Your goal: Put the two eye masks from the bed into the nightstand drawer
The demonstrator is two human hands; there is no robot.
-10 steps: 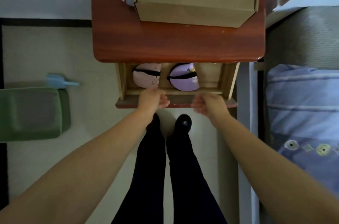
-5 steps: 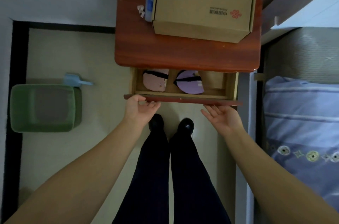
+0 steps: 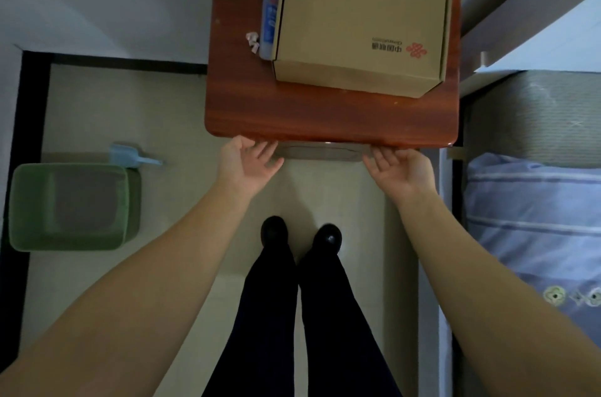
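The red-brown wooden nightstand (image 3: 325, 117) stands straight ahead. Only a blurred strip of its drawer front (image 3: 320, 152) shows under the top's front edge; the drawer is pushed in. Both eye masks are hidden from view. My left hand (image 3: 247, 164) is flat against the drawer front's left end, palm up, fingers spread. My right hand (image 3: 401, 170) is flat against the right end, fingers spread. Neither hand holds anything.
A cardboard box (image 3: 361, 16) covers most of the nightstand top, with a blue tube (image 3: 270, 16) and a small white scrap (image 3: 253, 40) beside it. A green bin (image 3: 70, 206) and blue scoop (image 3: 128, 156) are on the floor at left. The bed (image 3: 536, 218) is on the right.
The drawer, open with the pink and purple masks showing, has slid in under the nightstand top. Both hands followed the drawer front forward and opened flat.
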